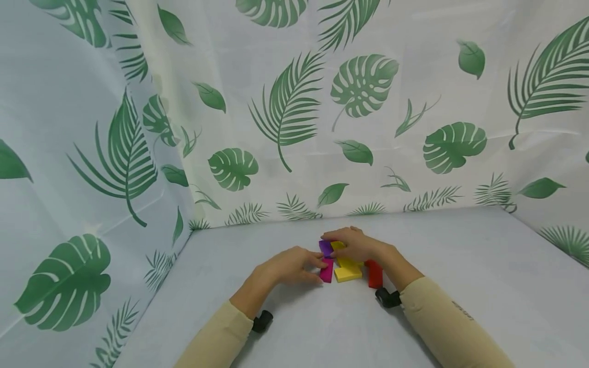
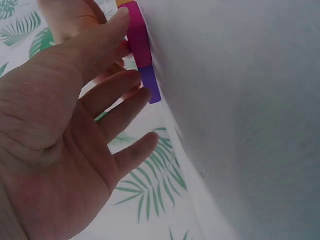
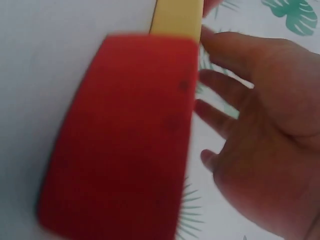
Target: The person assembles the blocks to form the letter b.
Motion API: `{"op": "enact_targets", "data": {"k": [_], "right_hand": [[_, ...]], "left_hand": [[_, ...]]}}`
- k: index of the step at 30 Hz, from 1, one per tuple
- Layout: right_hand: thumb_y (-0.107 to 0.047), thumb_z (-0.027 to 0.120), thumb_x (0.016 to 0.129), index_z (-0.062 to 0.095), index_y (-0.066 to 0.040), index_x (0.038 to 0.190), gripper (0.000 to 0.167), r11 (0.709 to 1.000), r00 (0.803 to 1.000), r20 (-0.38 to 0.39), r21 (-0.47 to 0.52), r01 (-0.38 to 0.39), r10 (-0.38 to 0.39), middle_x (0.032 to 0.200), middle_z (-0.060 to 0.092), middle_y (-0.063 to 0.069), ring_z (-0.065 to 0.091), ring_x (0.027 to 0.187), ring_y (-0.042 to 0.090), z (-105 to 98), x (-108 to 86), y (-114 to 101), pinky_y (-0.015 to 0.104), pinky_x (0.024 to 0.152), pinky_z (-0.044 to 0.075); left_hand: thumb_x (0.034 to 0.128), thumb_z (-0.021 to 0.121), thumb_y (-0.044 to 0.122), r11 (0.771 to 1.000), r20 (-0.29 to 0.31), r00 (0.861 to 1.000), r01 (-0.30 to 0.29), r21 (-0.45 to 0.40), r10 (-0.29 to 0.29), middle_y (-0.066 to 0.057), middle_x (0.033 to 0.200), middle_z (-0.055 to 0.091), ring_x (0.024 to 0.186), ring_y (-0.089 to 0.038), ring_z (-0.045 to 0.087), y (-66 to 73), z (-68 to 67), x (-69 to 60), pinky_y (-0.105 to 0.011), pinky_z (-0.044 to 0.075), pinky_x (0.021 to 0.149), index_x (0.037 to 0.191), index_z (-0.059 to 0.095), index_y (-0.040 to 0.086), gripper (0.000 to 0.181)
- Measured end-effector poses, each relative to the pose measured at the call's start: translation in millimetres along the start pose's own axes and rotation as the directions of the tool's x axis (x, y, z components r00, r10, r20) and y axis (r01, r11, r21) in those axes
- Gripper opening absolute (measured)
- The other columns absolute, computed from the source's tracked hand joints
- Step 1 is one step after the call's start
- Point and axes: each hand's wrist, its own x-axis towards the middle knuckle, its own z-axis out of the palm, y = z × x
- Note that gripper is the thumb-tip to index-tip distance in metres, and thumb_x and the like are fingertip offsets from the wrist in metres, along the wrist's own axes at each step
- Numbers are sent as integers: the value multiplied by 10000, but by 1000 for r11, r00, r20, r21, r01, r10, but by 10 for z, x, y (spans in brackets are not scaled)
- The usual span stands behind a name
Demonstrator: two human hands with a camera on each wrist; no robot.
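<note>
Lower centre: left hand [image 1: 291, 266], fingers loosely parted, touches a magenta block [image 1: 326, 272]; right hand [image 1: 356, 245], fingers relaxed, arches over purple block [image 1: 325, 248] and yellow blocks [image 1: 348, 274]; neither visibly clasping.

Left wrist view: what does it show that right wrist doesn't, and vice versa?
Only left wrist: magenta block, purple block, palm of the left hand.
Only right wrist: red block.
Both: right hand, leaf-print sheet, white tabletop. A yellow block is clear in right wrist; left wrist has just an orange-yellow sliver at its top edge, can't tell if it's the same piece.
</note>
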Motion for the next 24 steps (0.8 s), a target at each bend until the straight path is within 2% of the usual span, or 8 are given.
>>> {"op": "enact_targets", "data": {"k": [1,7,13,19,24], "right_hand": [[-221,677,1007,584,-121,1483,495,1000,1000,3,-12,0,0,1516,586,110,436,1465,397,13,4,-1,735,1213,103],[-254,701,992,636,-149,1437,462,997,1000,-18,-74,-19,18,1469,625,87,391,1472,409,53,19,-42,757,1197,46],[-275,745,964,678,-140,1390,452,992,999,-43,-124,-26,20,1412,669,59,414,1445,403,56,25,-84,770,1179,20],[-244,772,943,715,-121,1333,412,990,998,-58,-134,-46,38,1338,711,36,448,1412,358,30,70,-146,751,1189,-37],[-252,788,934,736,-113,1292,388,989,997,-54,-133,-64,57,1307,728,37,491,1360,336,41,132,-228,732,1200,13]], "left_hand": [[932,780,408,1000,-6,1000,3,5,-3,68,1529,571,1441,-179,525,8,-6,-1,-374,455,1154,1380,690,286,473],[876,838,404,1000,-39,999,24,6,-24,98,1420,663,1283,-123,627,22,-20,4,-308,518,1046,1270,769,275,420],[864,852,396,1000,-44,999,27,-7,-28,124,1333,713,1166,-84,650,-6,-21,-19,-284,529,1003,1236,787,274,396],[867,852,396,999,-54,997,49,-8,-49,121,1358,700,1235,-107,641,-105,-33,-124,-313,524,1035,1236,786,286,391],[865,853,402,996,-60,994,90,-20,-91,120,1380,688,1287,-135,620,-202,-33,-237,-349,518,1058,1250,779,293,406]]}}
